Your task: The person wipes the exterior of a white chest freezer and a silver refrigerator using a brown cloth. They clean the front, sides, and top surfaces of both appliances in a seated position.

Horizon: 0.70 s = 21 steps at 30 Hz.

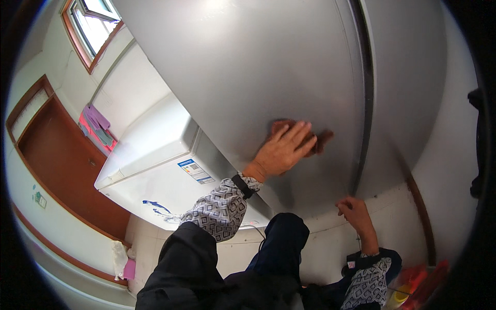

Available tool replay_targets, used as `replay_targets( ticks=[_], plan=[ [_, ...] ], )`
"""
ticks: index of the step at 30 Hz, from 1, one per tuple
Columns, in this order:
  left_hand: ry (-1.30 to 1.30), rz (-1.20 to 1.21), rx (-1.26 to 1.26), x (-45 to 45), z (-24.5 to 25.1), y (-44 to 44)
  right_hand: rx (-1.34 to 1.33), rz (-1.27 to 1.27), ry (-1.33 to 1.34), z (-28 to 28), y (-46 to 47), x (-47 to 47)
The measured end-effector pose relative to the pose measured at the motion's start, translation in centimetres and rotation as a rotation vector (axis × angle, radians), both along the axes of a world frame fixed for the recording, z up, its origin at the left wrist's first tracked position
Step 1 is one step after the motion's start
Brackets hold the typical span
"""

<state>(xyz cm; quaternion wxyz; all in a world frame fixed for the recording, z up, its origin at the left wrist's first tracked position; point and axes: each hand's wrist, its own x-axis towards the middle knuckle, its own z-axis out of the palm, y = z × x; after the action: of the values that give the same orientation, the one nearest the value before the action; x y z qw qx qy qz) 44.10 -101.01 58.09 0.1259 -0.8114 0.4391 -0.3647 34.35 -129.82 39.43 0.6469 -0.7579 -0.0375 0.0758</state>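
My left hand (285,150) presses a brown cloth (323,139) flat against the grey door of a refrigerator (248,73). Part of the cloth sticks out past my fingertips, and the rest lies under the palm. My right hand (355,214) hangs lower, by the refrigerator's bottom right edge, fingers curled in with nothing visible in them. Whether it touches the refrigerator cannot be made out. Both forearms wear patterned sleeve covers (217,209) with dark bands at the wrists.
A white chest freezer (151,182) with a label and dolphin pictures stands left of the refrigerator. Beyond it are towels (97,118), a brown door (73,155) and an open window (95,27). A thin cable (260,234) runs by my knee. Red plastic items (420,281) lie at lower right.
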Motion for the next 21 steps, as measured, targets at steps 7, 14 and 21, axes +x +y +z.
replay_targets(
  ticks=[7,14,21],
  plan=[
    [-0.239,0.119,-0.049,-0.8,7.0,5.8,-0.009,-0.017,-0.005,-0.1,-0.4,-0.2],
    [-0.677,0.072,-0.533,-1.3,20.8,10.4,-0.022,0.004,-0.004,-1.5,-0.2,0.1],
    [-0.447,0.107,-0.299,1.5,10.7,3.2,-0.064,-0.020,-0.055,-2.0,-0.7,-0.2]
  ],
)
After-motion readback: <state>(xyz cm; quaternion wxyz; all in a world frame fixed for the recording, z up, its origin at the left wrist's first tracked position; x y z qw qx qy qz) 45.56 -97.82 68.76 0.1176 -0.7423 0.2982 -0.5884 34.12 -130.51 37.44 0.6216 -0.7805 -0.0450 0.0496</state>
